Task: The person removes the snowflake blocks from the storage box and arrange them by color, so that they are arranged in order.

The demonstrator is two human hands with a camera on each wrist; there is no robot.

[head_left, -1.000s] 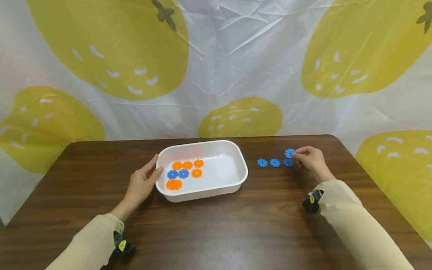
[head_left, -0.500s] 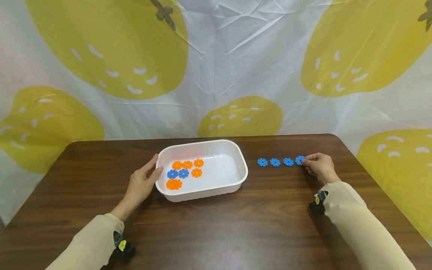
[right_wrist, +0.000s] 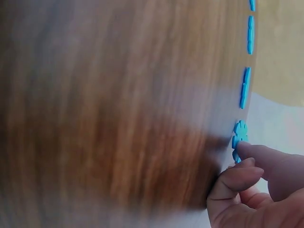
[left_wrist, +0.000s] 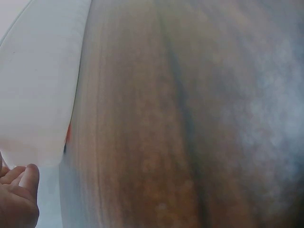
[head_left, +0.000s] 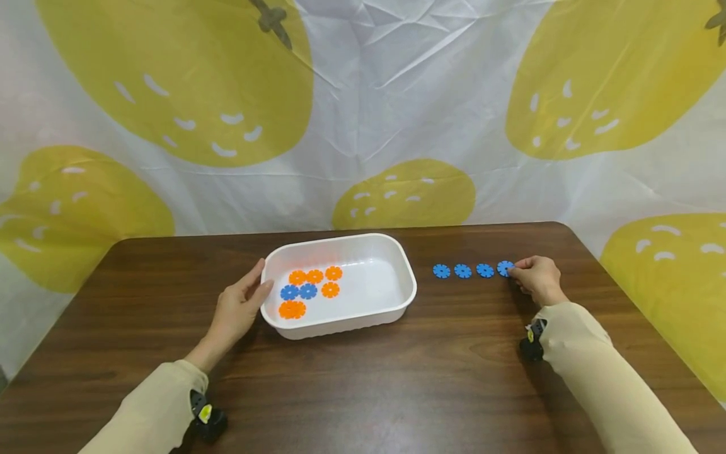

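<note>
My left hand grips the left end of a white plastic basin, its thumb over the rim. In the left wrist view, fingertips show against the basin's pale wall. At the far right, my right hand pinches a notched blue snowflake disc between thumb and fingers. That disc looks tilted in the right wrist view, at the near end of a row. Several more blue discs lie flat in this row, between the basin and my right hand.
Several orange snowflake discs and two blue discs lie in the left half of the basin. The brown wooden table ends at a fabric backdrop printed with yellow fruit.
My right hand has moved right and a little toward me, bringing the pinched blue disc from above the row to its right end. My left hand and the basin have stayed in place.
</note>
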